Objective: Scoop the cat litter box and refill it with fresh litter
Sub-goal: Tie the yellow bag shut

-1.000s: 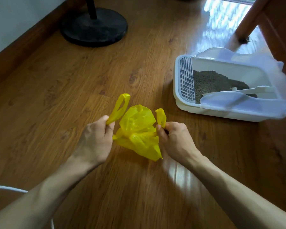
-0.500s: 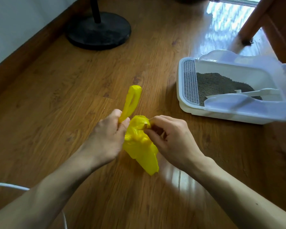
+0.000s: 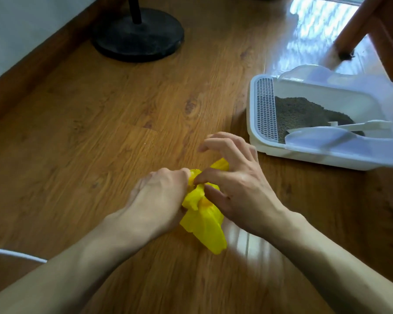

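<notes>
Nearest me, over the wooden floor point(image 3: 100, 137), both hands meet on a small yellow plastic bag point(image 3: 204, 220). The left hand point(image 3: 159, 198) is curled around the bag's gathered top, gripping it. The right hand point(image 3: 236, 189) pinches the same bunch between thumb and forefinger, its other fingers lifted and spread, with a yellow handle loop poking out behind them. It looks to me like a knot being tied.

The risk sits right there: the film is thin and slippery, and if the pinch slips off the loop the knot could fall slack and the bag reopen. I cannot tell what is inside the bag, but anything in it would spill on the boards. Pulling hard could also tear a handle.

Beyond the bag, off to its right, stands the white litter box point(image 3: 256, 141), holding grey litter point(image 3: 304, 112) with a white scoop point(image 3: 359, 126) resting across it. A stray elbow swing that way could knock the box or flick the scoop out.

Farther off, to the bag's far left, a black round stand base point(image 3: 138, 37) sits by the wall, well out of reach.
</notes>
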`<state>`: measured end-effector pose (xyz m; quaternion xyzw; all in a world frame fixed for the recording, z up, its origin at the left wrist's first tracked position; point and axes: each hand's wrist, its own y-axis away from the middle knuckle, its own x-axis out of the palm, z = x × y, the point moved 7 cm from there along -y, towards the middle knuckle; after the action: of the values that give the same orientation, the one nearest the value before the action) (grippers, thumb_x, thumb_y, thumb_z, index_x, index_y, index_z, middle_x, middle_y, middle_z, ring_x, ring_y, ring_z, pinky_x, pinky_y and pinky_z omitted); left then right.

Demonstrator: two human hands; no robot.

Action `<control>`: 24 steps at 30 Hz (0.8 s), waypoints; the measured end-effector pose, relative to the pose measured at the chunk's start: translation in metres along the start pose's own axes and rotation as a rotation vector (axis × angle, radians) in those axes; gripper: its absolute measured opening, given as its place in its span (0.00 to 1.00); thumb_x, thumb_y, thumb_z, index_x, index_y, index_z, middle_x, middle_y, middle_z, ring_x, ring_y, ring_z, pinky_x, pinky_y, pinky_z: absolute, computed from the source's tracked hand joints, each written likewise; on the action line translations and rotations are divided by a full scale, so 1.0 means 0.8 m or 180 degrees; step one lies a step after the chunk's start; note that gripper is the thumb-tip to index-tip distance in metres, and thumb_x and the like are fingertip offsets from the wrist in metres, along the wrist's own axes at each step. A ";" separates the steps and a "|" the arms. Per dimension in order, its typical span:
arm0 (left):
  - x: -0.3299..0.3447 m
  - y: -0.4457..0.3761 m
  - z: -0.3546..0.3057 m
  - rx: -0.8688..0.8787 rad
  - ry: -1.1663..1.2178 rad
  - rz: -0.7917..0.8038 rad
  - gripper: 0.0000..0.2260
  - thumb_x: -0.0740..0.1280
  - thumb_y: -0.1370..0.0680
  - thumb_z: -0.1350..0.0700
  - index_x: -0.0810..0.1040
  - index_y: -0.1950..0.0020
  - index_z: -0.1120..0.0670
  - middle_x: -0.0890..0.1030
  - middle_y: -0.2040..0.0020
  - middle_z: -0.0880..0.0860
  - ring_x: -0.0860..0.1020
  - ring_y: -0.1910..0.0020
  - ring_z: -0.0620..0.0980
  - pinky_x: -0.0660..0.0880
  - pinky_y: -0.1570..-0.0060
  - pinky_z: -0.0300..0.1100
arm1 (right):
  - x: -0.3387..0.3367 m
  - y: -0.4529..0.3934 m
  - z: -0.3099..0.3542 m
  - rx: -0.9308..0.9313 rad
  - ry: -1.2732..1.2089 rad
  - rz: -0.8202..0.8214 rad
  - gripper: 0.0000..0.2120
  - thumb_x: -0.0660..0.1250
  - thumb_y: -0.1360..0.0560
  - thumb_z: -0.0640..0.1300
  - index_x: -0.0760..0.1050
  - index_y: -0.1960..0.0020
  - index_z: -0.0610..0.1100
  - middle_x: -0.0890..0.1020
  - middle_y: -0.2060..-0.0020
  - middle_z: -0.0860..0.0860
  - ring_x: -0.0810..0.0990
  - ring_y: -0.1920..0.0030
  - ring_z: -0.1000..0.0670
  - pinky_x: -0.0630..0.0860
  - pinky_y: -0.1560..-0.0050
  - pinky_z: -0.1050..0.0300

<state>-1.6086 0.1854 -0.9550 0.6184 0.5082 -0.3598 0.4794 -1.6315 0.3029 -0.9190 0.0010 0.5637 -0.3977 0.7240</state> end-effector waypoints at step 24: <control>0.032 0.002 0.023 -0.0703 0.4593 -0.0571 0.15 0.60 0.17 0.55 0.80 0.50 0.65 0.72 0.73 0.50 0.69 0.75 0.41 0.67 0.75 0.31 | 0.018 0.019 -0.032 0.0894 -0.0872 -0.0104 0.06 0.76 0.28 0.42 0.80 0.55 0.43 0.79 0.62 0.55 0.75 0.62 0.59 0.71 0.60 0.68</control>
<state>-1.6001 0.1751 -0.9838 0.6056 0.7792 0.1522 0.0538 -1.6431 0.3165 -0.9469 0.0386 0.3988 -0.4806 0.7801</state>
